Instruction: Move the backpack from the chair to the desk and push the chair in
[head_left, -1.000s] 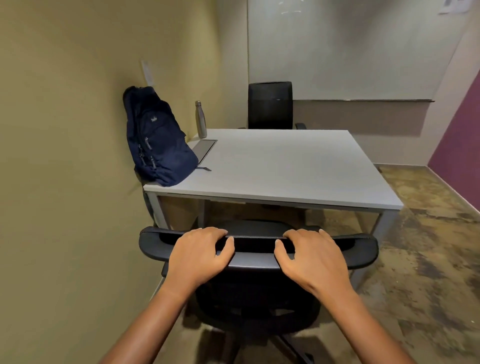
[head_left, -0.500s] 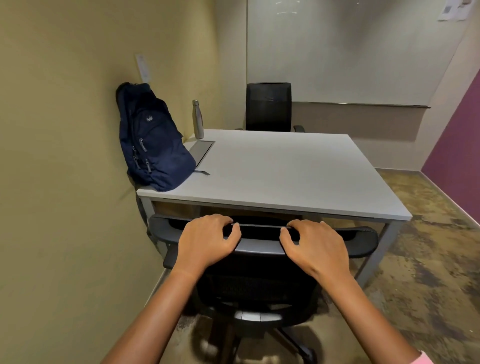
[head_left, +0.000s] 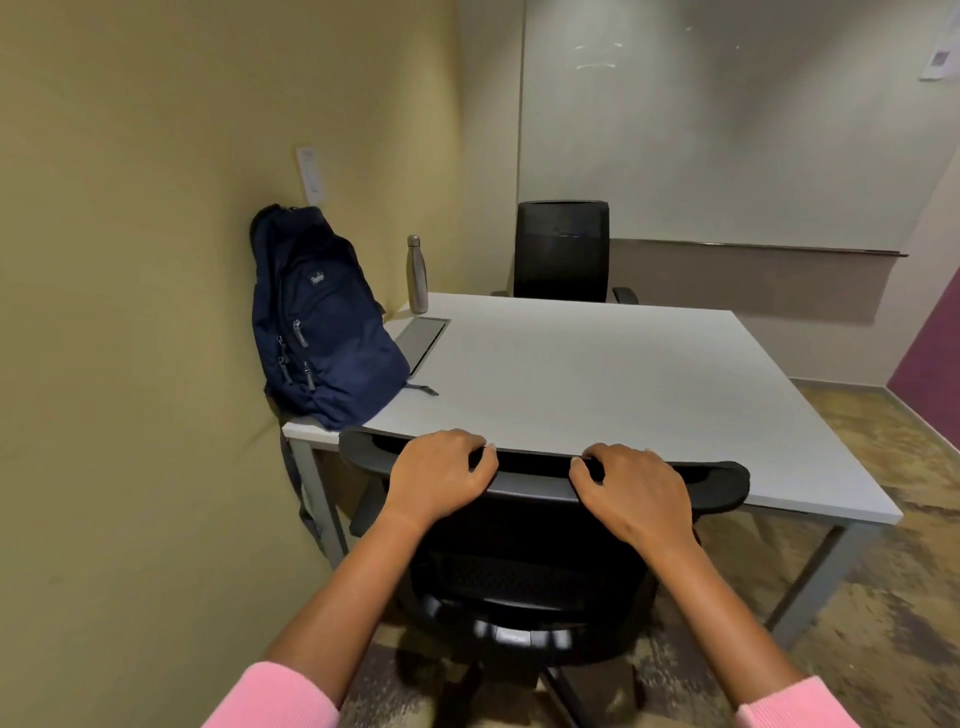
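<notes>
A navy backpack (head_left: 324, 322) stands upright on the near left corner of the white desk (head_left: 597, 379), leaning against the yellow wall. A black office chair (head_left: 535, 566) sits at the desk's near edge, with the top of its backrest overlapping the desk edge in view. My left hand (head_left: 441, 475) grips the top rail of the backrest left of centre. My right hand (head_left: 631, 486) grips the same rail right of centre. The chair's seat and base are partly hidden behind the backrest and my arms.
A steel water bottle (head_left: 417, 274) stands at the desk's far left, beside a grey cable hatch (head_left: 423, 338). A second black chair (head_left: 562, 250) sits at the far side. The yellow wall (head_left: 156, 312) runs close along the left; open floor (head_left: 893, 519) lies to the right.
The chair has rolled forward toward the desk with both hands on its backrest. Its top rail now reaches the desk's near edge, and I have stepped closer.
</notes>
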